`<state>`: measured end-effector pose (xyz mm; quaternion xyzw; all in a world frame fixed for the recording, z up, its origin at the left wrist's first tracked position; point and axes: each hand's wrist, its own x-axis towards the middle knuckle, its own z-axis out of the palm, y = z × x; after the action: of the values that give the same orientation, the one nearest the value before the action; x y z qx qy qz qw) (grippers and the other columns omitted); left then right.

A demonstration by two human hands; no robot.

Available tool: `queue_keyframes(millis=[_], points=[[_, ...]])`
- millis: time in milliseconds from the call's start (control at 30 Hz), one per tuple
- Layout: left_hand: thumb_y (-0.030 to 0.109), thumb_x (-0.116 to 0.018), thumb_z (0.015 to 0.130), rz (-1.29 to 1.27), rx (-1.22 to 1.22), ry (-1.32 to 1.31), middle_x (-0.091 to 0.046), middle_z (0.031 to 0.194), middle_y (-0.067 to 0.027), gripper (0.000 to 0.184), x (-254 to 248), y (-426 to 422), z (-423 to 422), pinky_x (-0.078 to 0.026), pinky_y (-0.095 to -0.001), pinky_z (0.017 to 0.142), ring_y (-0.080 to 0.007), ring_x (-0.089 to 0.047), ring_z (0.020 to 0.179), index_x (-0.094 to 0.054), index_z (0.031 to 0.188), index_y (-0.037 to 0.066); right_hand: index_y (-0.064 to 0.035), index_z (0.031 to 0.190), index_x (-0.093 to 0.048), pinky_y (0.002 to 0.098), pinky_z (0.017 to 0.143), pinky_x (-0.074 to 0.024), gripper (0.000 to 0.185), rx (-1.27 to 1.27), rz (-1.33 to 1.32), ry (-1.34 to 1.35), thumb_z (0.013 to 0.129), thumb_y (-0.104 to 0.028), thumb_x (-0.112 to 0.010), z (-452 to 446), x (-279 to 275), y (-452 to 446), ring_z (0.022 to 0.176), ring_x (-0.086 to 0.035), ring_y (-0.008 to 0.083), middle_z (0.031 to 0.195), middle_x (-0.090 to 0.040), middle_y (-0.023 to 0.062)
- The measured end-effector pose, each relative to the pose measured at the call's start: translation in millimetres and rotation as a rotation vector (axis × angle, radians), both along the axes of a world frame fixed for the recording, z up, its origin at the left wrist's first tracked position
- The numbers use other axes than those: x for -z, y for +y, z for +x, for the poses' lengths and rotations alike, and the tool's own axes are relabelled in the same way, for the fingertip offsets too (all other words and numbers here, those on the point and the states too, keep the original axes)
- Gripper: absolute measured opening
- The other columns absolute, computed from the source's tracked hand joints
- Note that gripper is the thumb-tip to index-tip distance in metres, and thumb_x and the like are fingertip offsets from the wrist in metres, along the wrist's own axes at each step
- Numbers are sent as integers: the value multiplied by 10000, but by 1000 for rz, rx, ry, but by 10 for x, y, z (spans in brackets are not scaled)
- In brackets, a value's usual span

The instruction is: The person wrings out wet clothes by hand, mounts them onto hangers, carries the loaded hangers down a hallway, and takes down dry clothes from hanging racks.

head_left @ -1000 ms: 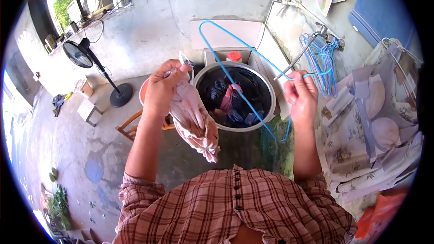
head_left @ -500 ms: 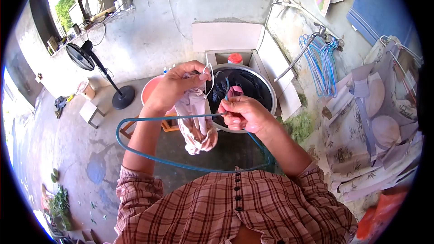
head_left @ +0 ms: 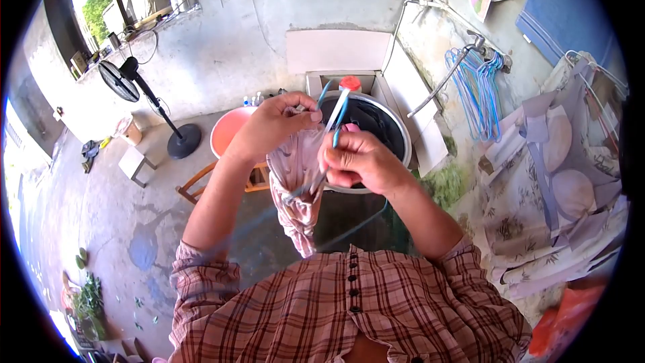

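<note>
Garment, pale pink and bunched, is hanging in front of the person's body, its lower end tapering down near the checked shirt. The left hand is pinching its top edge, fingers closed. The right hand is gripping a blue hanger close beside the garment, fingers curled tight; the hanger's frame is blurring below the hands. A white strap is slanting up between the hands; whether it is lying on the hook, I cannot tell.

Beyond the right hand, a tub is holding dark laundry, and a red lid is showing at its far side. A pink basin is standing left of the tub, with a wooden chair sitting nearer. Farther left, a stool and a fan are standing on the floor. On the right, more hangers are dangling near a tap, and pale clothes are hanging below a blue towel.
</note>
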<state>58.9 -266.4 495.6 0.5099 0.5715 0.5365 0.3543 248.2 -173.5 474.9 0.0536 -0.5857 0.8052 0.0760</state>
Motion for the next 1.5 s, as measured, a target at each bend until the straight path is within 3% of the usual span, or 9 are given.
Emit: queue_keyframes(millis=[133,200,400,567,733,1033,1300,1400,1500], points=[[77,-686,835,-10,56,-170,-645,907,-31,290,-135,-52,3,-482,-227,708,-96,-586,810,-580,1103,46,-55,889,-565,200,465,-258,217,297,-92,157,973,-250,-518,-39,36,129,528,-385,49,633,-447,-16],[92,-706,811,50,10,132,-634,946,-61,355,-178,-111,-42,-486,-246,722,-113,-586,852,-568,1135,48,-62,907,-565,222,472,-264,214,377,-346,329,972,-259,-512,-70,0,181,507,-352,62,602,-428,-8],[3,-707,721,-49,16,517,-572,1061,-52,431,-127,-119,-24,-501,-266,758,-129,-596,897,-564,1127,13,-56,911,-510,248,494,-266,212,490,-185,620,982,-254,-481,-25,-100,393,497,-301,80,585,-399,5],[97,-664,750,-84,-207,858,-611,876,-210,135,-163,-109,127,-484,-394,740,-378,-591,839,-642,829,-10,-33,925,-508,249,504,-305,230,602,-40,732,982,-255,-482,45,-185,508,502,-337,86,607,-439,24],[82,-658,761,197,-445,927,-616,801,-199,118,-108,-74,8,-489,-399,651,-376,-605,747,-623,831,-7,-23,910,-557,209,521,-327,153,694,314,561,973,-155,-513,243,7,455,593,-472,93,687,-493,20],[123,-625,800,134,-663,1208,-636,806,-138,100,56,58,-429,-491,-356,626,-327,-623,705,-644,884,73,-44,895,-557,188,486,-339,101,519,253,46,957,-124,-542,605,-86,549,582,-469,47,681,-548,10],[126,-659,818,-298,-346,764,-571,630,-88,153,-134,54,-586,-450,-305,498,-146,-541,493,-627,906,5,-37,881,-569,182,462,-329,85,700,485,-122,940,-97,-553,731,82,890,509,-417,47,680,-566,40],[115,-677,797,-255,-317,917,-571,632,-85,169,-113,68,-617,-446,-306,499,-136,-541,503,-624,917,9,-23,881,-586,189,483,-332,66,660,565,-121,921,-72,-567,734,151,994,535,-419,39,690,-563,22],[140,-688,738,-235,-362,1004,-636,727,-152,178,-125,125,-575,-501,-367,654,-239,-636,705,-657,891,55,-15,886,-595,188,489,-335,66,667,674,-42,919,-66,-571,645,188,949,540,-419,37,699,-566,15]])
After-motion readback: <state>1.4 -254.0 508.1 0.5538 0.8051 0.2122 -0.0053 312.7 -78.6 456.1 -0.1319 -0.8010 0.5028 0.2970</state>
